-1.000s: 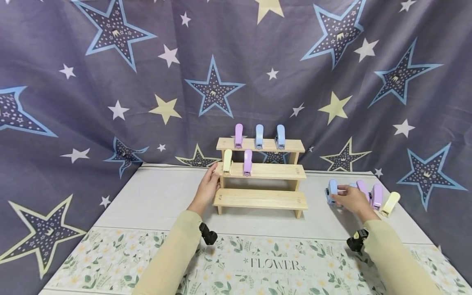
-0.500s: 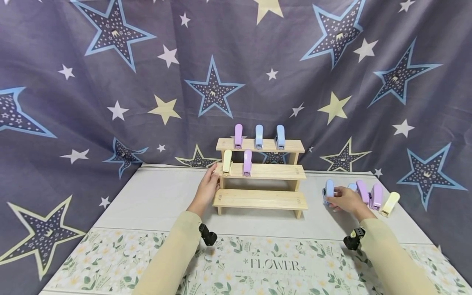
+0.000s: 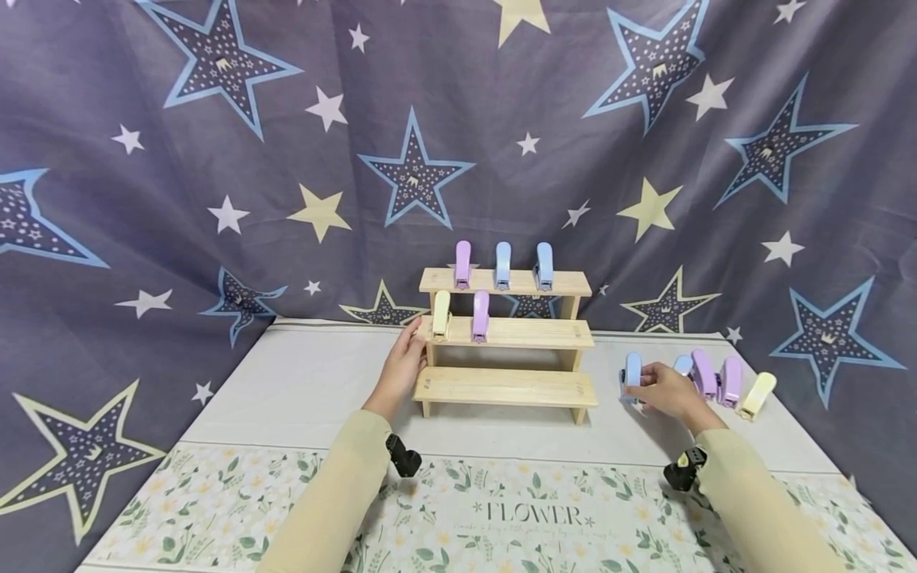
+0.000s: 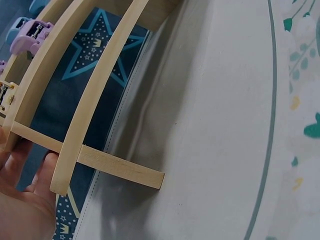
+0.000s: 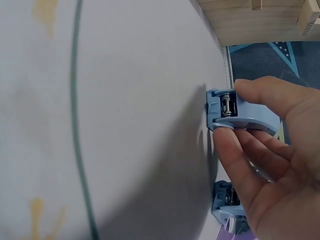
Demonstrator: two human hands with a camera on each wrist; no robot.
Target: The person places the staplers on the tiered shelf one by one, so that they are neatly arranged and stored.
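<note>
My right hand [image 3: 669, 390] pinches a light-blue stapler [image 5: 257, 115] that stands on end on the white table, thumb on one side and fingers on the other. Its hinge spring shows in the right wrist view. With my left hand [image 3: 399, 366] I hold the left end of a three-step wooden rack [image 3: 505, 386] around the middle step. The top step carries a purple stapler [image 3: 462, 267] and two blue staplers [image 3: 503, 267]. On the middle step stand a yellow stapler [image 3: 441, 317] and a purple stapler [image 3: 481, 317].
Right of my right hand stand another blue stapler [image 5: 227, 200], two purple staplers [image 3: 730, 382] and a tilted yellow stapler [image 3: 757, 396]. A flowered mat [image 3: 533, 517] covers the near part of the table. Behind the rack hangs a star-patterned cloth [image 3: 301, 143].
My right hand has moved left with the blue stapler, away from the other staplers and towards the rack. The left hand and the rack have stayed in place.
</note>
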